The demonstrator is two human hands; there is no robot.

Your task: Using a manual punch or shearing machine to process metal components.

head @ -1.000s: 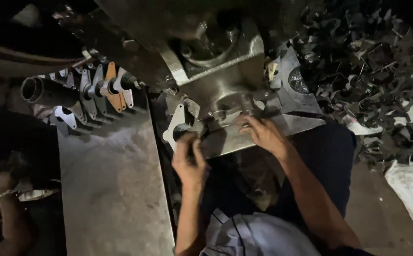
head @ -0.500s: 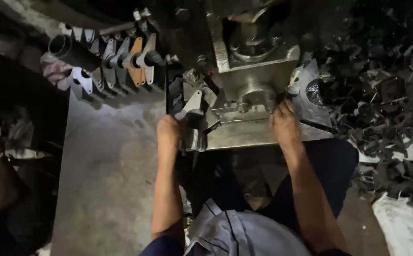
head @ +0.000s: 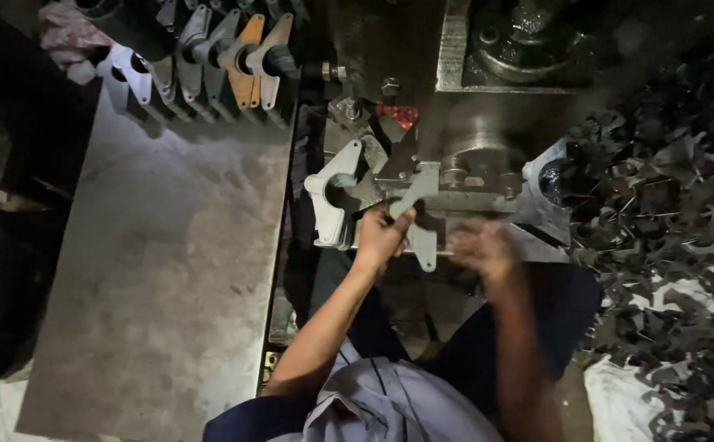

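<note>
Dark scrap bits [head: 668, 245] cover the floor by my press machine [head: 472, 115]. My left hand [head: 381, 237] grips a flat metal plate [head: 417, 214] at the die. My right hand [head: 481, 248] is blurry; I cannot tell. Next, I think, it needs careful seating.

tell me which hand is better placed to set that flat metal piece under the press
The left hand, probably. It already grips the flat metal bracket right at the press bed. The right hand is blurred beside it, and whether it touches the bracket cannot be told.
</note>
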